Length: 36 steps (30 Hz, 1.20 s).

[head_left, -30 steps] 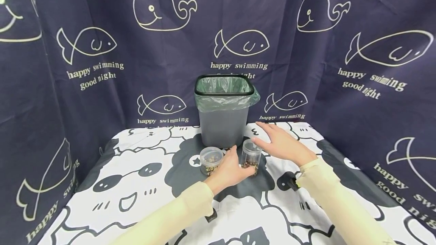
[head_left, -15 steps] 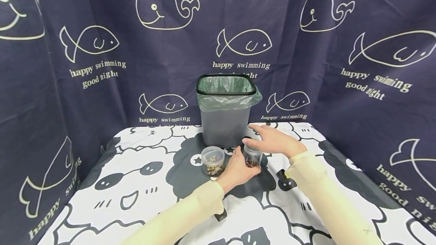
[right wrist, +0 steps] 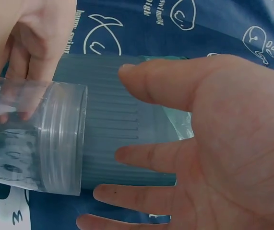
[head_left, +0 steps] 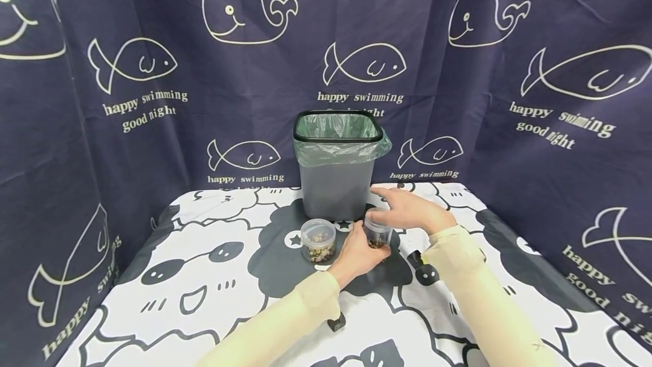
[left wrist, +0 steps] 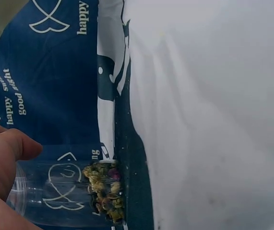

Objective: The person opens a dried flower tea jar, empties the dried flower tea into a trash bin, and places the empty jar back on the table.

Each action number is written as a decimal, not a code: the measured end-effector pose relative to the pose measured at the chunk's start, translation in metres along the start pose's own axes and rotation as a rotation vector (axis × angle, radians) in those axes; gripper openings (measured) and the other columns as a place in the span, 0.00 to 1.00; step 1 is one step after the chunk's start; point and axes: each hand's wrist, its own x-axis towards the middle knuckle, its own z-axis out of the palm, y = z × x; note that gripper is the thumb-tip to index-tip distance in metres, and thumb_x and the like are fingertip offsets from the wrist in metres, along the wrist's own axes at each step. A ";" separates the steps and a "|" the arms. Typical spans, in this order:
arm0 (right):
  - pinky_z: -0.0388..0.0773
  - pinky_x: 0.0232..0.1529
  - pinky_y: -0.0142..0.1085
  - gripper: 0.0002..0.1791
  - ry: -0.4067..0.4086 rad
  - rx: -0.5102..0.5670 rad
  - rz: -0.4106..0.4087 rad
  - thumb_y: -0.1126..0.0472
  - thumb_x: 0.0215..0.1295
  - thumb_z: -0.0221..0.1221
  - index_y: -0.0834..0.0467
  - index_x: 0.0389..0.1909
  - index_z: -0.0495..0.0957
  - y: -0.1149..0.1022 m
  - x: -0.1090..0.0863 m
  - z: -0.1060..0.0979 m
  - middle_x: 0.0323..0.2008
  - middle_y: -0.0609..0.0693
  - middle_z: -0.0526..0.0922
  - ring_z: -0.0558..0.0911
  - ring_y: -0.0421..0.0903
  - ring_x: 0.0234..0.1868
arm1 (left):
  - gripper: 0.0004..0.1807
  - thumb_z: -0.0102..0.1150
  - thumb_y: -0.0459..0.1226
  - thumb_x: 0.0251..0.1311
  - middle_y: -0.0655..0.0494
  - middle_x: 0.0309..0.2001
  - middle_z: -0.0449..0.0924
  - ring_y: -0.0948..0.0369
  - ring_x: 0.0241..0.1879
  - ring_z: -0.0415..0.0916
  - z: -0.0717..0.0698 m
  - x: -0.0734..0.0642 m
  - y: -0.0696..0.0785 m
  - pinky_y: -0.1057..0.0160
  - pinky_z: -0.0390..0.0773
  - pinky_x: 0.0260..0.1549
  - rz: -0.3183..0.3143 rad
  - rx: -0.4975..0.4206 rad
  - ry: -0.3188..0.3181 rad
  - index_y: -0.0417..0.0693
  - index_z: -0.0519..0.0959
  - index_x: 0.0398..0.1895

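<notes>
A tall clear jar (head_left: 377,234) stands in front of the bin with dried flowers (left wrist: 104,187) at its bottom. My left hand (head_left: 358,254) curves round it, thumb on the right side and fingers on the left; in the right wrist view the fingers (right wrist: 32,81) of this hand show partly through the clear wall. Over the jar's top (right wrist: 62,139), my right hand (head_left: 407,209) reaches in palm down. Its fingers (right wrist: 148,158) are spread and nearly straight, and a gap shows between them and the top in the right wrist view.
A short round clear tub (head_left: 318,240) holding more dried bits sits left of the jar. Behind both stands a grey bin (head_left: 336,188) lined with a green bag (head_left: 338,154). A dark printed curtain (head_left: 285,84) encloses the table, which has a patterned cloth (head_left: 198,276).
My left hand has moved right and come round the jar. My right hand has moved left to the jar's top. The tub and the bin stay in place.
</notes>
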 end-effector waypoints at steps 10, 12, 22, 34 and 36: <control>0.69 0.68 0.56 0.40 0.047 0.012 -0.046 0.45 0.69 0.58 0.65 0.75 0.65 0.000 0.001 0.005 0.66 0.66 0.77 0.75 0.64 0.68 | 0.40 0.72 0.46 0.56 0.44 0.59 0.77 0.51 0.58 0.77 0.002 0.004 -0.008 0.50 0.76 0.59 0.026 0.002 0.016 0.39 0.67 0.68; 0.70 0.67 0.56 0.38 0.053 0.023 -0.058 0.46 0.69 0.58 0.64 0.74 0.66 0.001 0.001 0.006 0.65 0.65 0.78 0.76 0.63 0.67 | 0.38 0.72 0.46 0.55 0.44 0.58 0.78 0.51 0.56 0.78 0.002 0.004 -0.009 0.50 0.77 0.57 0.023 -0.001 0.011 0.39 0.69 0.66; 0.79 0.57 0.53 0.33 0.033 0.030 -0.044 0.48 0.65 0.63 0.60 0.67 0.75 0.004 -0.001 0.014 0.56 0.59 0.85 0.84 0.57 0.56 | 0.34 0.74 0.44 0.55 0.49 0.54 0.82 0.58 0.46 0.81 0.001 0.007 -0.014 0.54 0.81 0.48 -0.002 -0.031 -0.010 0.43 0.72 0.63; 0.82 0.47 0.48 0.27 0.080 0.040 -0.032 0.49 0.65 0.62 0.62 0.60 0.81 0.002 -0.005 0.001 0.48 0.58 0.87 0.86 0.48 0.40 | 0.35 0.72 0.45 0.56 0.46 0.56 0.83 0.56 0.49 0.82 -0.011 0.008 -0.004 0.55 0.82 0.49 0.041 0.001 -0.010 0.40 0.72 0.64; 0.82 0.48 0.49 0.27 0.100 0.044 -0.033 0.48 0.65 0.62 0.62 0.59 0.81 0.002 -0.006 -0.001 0.48 0.58 0.88 0.87 0.49 0.42 | 0.36 0.72 0.44 0.56 0.44 0.56 0.82 0.54 0.49 0.83 -0.015 0.007 -0.001 0.55 0.82 0.49 0.054 -0.011 -0.017 0.38 0.72 0.65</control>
